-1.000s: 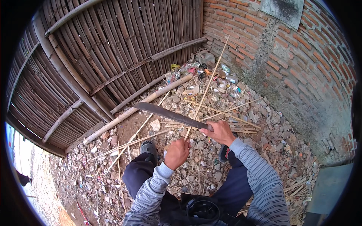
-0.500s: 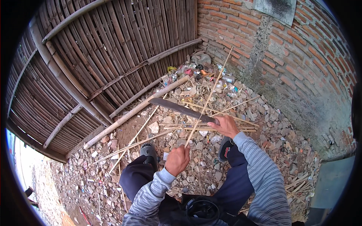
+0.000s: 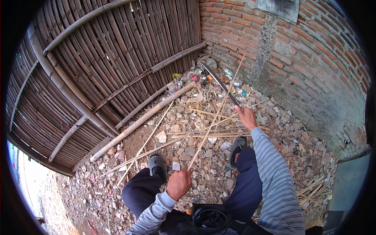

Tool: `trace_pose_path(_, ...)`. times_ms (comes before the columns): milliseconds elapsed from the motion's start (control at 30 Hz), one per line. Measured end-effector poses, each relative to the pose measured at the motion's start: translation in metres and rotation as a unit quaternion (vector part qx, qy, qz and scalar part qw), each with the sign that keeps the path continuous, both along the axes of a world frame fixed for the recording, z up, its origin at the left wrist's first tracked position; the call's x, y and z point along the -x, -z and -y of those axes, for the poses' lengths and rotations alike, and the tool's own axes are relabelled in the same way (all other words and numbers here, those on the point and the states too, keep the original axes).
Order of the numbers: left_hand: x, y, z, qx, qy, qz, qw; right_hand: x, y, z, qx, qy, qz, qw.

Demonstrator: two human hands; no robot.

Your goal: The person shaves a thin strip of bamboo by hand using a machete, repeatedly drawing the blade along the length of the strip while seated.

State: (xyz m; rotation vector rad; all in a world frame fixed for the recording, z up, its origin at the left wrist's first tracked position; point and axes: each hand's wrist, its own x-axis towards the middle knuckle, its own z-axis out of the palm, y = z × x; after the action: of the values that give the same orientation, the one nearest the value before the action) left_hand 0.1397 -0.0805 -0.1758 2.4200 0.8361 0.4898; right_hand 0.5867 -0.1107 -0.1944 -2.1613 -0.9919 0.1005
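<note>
Looking down through the head camera, a seated person's two forearms in grey striped sleeves are seen reaching forward over rubble-strewn ground. The left hand [image 3: 179, 183] is closed in a fist around the near end of a thin bamboo strip [image 3: 214, 117], low in the picture between the knees. From that fist the strip's long axis runs away from the person, up and to the right, across the stones towards the foot of a red brick wall [image 3: 313, 58], where its far tip is seen against the bricks. The right hand [image 3: 246, 116] is stretched farther out, to the right of the strip and just beside its middle part, and is wrapped shut around the handle of a long dark blade [image 3: 219, 83]. The blade points away and to the left, towards the corner where the wall meets a woven bamboo fence [image 3: 117, 58]. Blade and strip are seen crossing just beyond the right hand, but contact between them cannot be told. The left hand is thus nearer the body and holds the strip's base, while the right hand is nearer its middle. Grey shoes [image 3: 158, 165] are planted on the stones on either side of the strip, and more split bamboo pieces [image 3: 203, 135] lie scattered across the ground.
</note>
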Motion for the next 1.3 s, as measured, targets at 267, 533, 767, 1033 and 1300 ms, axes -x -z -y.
trace_pose_path(267,0.032,-0.018,0.005,-0.012,-0.007,-0.036,0.999,0.022,-0.016,0.009,0.018,-0.068,0.105,0.992)
trace_pose_path(533,0.057,-0.039,0.021,-0.054,-0.038,-0.077,0.995,0.040,-0.026,0.010,-0.025,-0.141,0.193,0.971)
trace_pose_path(767,0.096,-0.066,0.040,-0.050,-0.028,-0.107,0.993,0.003,-0.041,0.015,-0.037,-0.116,0.200,0.972)
trace_pose_path(1033,0.113,-0.065,0.046,-0.006,-0.040,-0.113,0.993,0.016,-0.033,0.018,0.023,-0.062,0.191,0.979)
trace_pose_path(1300,0.079,-0.048,0.033,-0.054,-0.023,-0.093,0.994,0.081,-0.038,0.015,-0.062,-0.283,0.282,0.915)
